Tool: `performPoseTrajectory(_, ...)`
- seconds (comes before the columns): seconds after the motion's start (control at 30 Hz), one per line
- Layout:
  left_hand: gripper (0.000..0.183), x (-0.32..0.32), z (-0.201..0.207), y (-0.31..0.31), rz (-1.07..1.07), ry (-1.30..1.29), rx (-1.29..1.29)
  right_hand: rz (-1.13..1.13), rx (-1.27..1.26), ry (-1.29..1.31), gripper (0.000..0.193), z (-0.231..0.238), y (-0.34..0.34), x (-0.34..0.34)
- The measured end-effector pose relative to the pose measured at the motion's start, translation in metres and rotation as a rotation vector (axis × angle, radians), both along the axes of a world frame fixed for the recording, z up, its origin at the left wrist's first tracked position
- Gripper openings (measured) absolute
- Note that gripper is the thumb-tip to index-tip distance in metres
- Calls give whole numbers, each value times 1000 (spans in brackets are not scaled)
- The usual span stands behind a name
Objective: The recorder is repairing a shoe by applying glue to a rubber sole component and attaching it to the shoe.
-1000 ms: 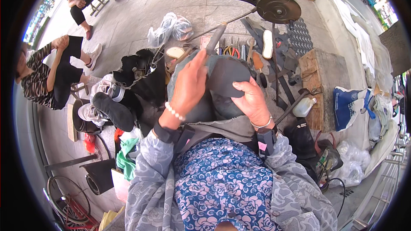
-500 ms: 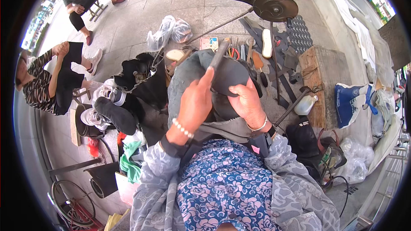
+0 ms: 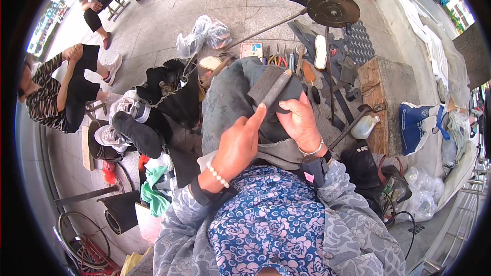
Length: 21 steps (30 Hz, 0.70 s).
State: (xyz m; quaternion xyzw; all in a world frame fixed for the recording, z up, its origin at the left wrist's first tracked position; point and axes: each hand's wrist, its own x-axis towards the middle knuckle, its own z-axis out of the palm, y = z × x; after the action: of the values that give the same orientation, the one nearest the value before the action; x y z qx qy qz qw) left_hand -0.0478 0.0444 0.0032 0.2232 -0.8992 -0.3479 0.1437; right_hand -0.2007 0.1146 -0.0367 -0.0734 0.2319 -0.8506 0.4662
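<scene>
My left hand [image 3: 239, 140], with a white bead bracelet at its wrist, is closed on a dark grey rounded file [image 3: 276, 90], its index finger stretched along it. The file lies slantwise across a dark flat piece of rubber [image 3: 262, 83]. Pinched by its right edge, that piece is in my right hand [image 3: 300, 122], thumb on top. Both hands work over a worn grey cloth [image 3: 220, 97] spread on my lap. The near end of the file is hidden by my left hand.
Pliers [image 3: 279, 60] and other hand tools lie beyond the cloth, near a pale shoe sole [image 3: 320, 53]. A black hand-cranked machine [image 3: 332, 10] stands ahead. Shoes [image 3: 135, 135] sit left; a wooden box [image 3: 386, 102] and plastic bottle [image 3: 365, 126] right. Two people sit at the far left.
The file has shifted right and slightly down across the rubber piece, its far end now pointing up-right. My left hand moved with it; the rubber piece has turned and tilted.
</scene>
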Motion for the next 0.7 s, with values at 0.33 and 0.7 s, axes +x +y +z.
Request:
performPoseTrajectory(0.33,48,0,-7,-12,38,209,-89,-75,-57,-168,46,-7,0,-7)
performPoseTrajectory(0.7,57,-2,-16,-16,70,116,-184,-55,-46,-25,48,-16,-3,-6)
